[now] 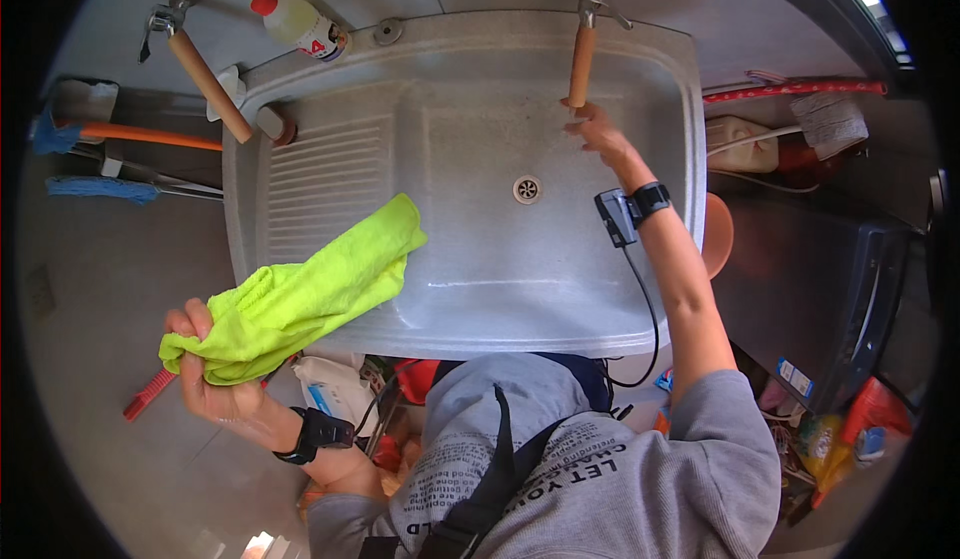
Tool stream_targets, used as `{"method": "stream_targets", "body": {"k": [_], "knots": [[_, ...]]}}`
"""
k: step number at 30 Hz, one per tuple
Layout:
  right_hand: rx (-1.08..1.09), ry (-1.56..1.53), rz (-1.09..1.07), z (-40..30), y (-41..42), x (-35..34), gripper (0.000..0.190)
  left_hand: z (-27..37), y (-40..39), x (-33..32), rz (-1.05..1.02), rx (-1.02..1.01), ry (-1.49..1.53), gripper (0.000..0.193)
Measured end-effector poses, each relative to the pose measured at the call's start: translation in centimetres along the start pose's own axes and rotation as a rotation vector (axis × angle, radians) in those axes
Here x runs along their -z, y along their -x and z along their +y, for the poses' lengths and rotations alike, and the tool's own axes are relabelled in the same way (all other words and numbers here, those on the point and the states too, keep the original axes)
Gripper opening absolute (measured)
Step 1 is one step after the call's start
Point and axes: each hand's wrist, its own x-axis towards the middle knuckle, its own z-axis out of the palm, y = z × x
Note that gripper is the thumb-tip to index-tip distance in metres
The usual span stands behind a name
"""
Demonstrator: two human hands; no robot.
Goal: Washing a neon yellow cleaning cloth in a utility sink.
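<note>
A bright yellow-green cloth (pixel 322 274) is bunched in my left hand (pixel 217 379). It stretches up and right over the sink's front left part, its far end hanging above the washboard ridges (pixel 326 184). My right hand (pixel 604 137) is at the lower end of the tan hose (pixel 582 67) on the right tap (pixel 589 0). Its fingers are spread around the outlet, and I cannot tell how firmly they touch it. Below that hand lies the round drain (pixel 527 190) of the grey sink (pixel 480 259).
A second tap (pixel 166 18) with a tan hose (pixel 210 86) is at the left. A red-capped bottle (pixel 304 30) and a small brown-and-white object (pixel 276 125) stand by the sink's left side. Mops (pixel 105 187) lie left, an orange basin (pixel 718 235) right. A dark appliance (pixel 817 289) is farther right.
</note>
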Motion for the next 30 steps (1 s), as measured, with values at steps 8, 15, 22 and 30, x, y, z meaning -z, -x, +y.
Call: {"method": "stream_targets", "body": {"k": [8, 15, 22, 30], "knots": [[0.647, 0.347, 0.502, -10.9, 1.5, 6.4, 0.032, 1.6, 1.0, 1.8, 0.179, -0.121, -0.121, 0.019], [0.434, 0.698, 0.494, -13.0, 2.6, 4.8, 0.034, 4.0, 0.9, 4.8, 0.388, -0.875, -1.344, 0.037], [0.602, 0.234, 0.243, -8.1, 4.2, 4.1, 0.027, 0.9, -2.4, 7.7, 0.650, -0.431, -0.312, 0.026], [0.270, 1.003, -0.881, 14.5, 9.6, -6.0, 0.019, -18.6, 1.3, 16.8, 0.185, -0.017, -1.483, 0.018]]}}
